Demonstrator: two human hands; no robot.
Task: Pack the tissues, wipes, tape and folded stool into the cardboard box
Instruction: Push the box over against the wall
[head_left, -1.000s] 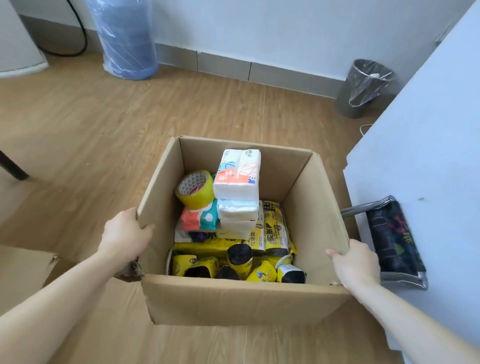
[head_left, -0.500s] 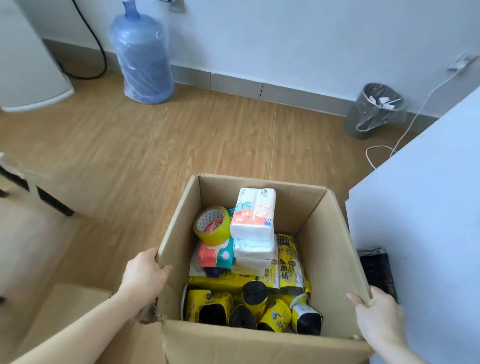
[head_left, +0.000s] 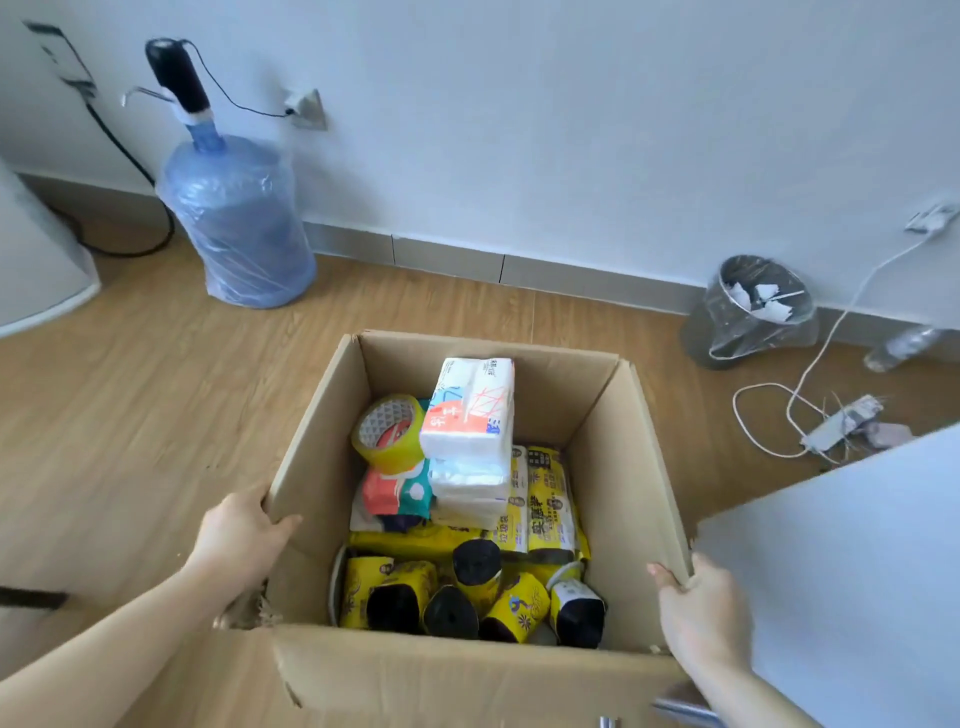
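An open cardboard box (head_left: 626, 467) stands on the wooden floor in front of me. My left hand (head_left: 244, 535) grips the top edge of its left wall, and my right hand (head_left: 701, 608) grips the top edge of its right wall. Inside, white tissue packs (head_left: 470, 410) are stacked at the back, with a yellow tape roll (head_left: 387, 434) to their left and a red and teal wipes pack (head_left: 397, 491) below it. Yellow packs (head_left: 545, 504) and several yellow and black rolls (head_left: 467, 592) fill the front. A metal bar of the folded stool (head_left: 680, 709) shows below my right wrist.
A white table top (head_left: 852, 571) juts in at the right, close to the box. A blue water jug (head_left: 236, 218) stands by the wall at the left. A lined waste bin (head_left: 753, 312), a white cable and a power strip (head_left: 841, 423) lie at the right.
The view has tilted up, so more wall and floor show. Both hands keep their hold on the box walls. The folded stool has slid almost out of view at the bottom right.
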